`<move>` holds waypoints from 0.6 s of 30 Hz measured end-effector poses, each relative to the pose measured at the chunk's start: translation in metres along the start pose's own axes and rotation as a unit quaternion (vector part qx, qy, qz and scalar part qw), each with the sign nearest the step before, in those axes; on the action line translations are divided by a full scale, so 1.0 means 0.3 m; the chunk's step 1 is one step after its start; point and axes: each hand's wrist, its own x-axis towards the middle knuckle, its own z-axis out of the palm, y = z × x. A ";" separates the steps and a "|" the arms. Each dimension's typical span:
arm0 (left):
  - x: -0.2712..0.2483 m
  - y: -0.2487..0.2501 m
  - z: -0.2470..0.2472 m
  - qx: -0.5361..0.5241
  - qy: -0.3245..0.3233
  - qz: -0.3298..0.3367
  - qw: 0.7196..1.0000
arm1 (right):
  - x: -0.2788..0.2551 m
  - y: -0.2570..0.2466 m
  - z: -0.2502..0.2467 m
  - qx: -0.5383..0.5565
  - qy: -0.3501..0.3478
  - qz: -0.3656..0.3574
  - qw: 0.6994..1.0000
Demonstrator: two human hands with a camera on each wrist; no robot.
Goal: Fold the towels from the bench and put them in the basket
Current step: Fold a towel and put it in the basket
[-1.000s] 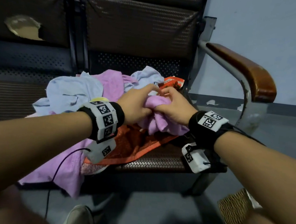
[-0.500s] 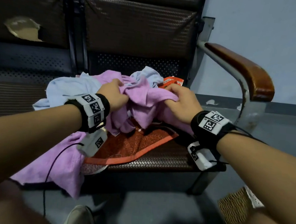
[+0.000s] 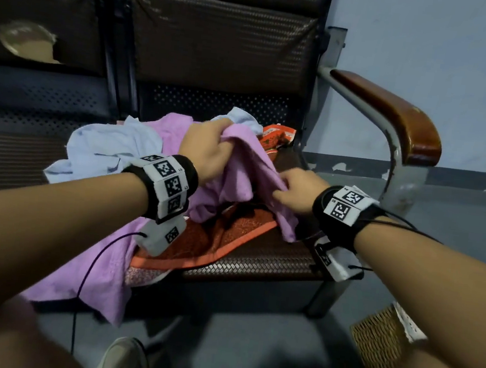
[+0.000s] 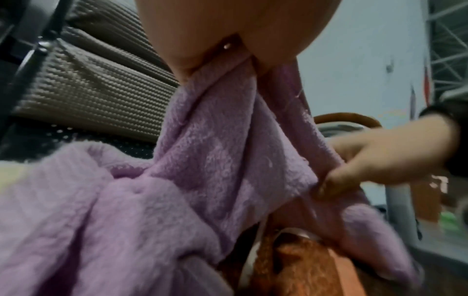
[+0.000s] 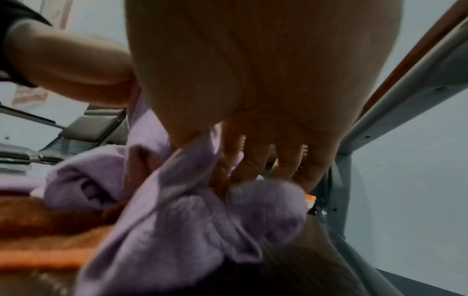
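Since earlier: left hand (image 3: 206,150) raised purple towel (image 3: 242,165); right hand (image 3: 295,190) pinches edge. Both fingers gripping. Soft, light, floppy; take corners.

Wooden armrest (image 3: 393,115), grey floor (image 3: 250,334), shoe (image 3: 124,360) below.

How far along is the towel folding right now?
Early. Nothing looks folded, though little of the basket shows. In hand: the left hand and right hand each grip the purple towel, lifting it off the pile. Left: the light blue towel and orange towel lie crumpled on the bench.
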 end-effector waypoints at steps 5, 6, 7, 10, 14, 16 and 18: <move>0.054 -0.011 -0.033 0.022 0.064 -0.073 0.995 | -0.008 0.028 -0.028 0.082 0.154 0.060 0.983; 0.063 -0.014 -0.035 0.035 0.061 -0.084 0.994 | -0.010 0.023 -0.044 0.118 0.208 0.056 0.969; 0.070 -0.015 -0.037 0.042 0.053 -0.096 0.993 | -0.014 0.016 -0.058 0.152 0.254 0.049 0.954; 0.080 -0.008 -0.037 0.063 0.027 -0.105 0.992 | -0.037 -0.012 -0.080 0.245 0.303 0.025 0.921; 0.084 0.008 -0.028 0.072 -0.007 -0.156 0.985 | -0.082 -0.067 -0.079 0.262 0.242 -0.079 0.931; 0.090 0.009 -0.028 0.048 -0.007 -0.196 0.979 | -0.103 -0.102 -0.075 0.230 0.206 -0.148 0.939; 0.095 0.009 -0.036 0.010 -0.002 -0.213 0.977 | -0.125 -0.138 -0.071 0.199 0.195 -0.204 0.938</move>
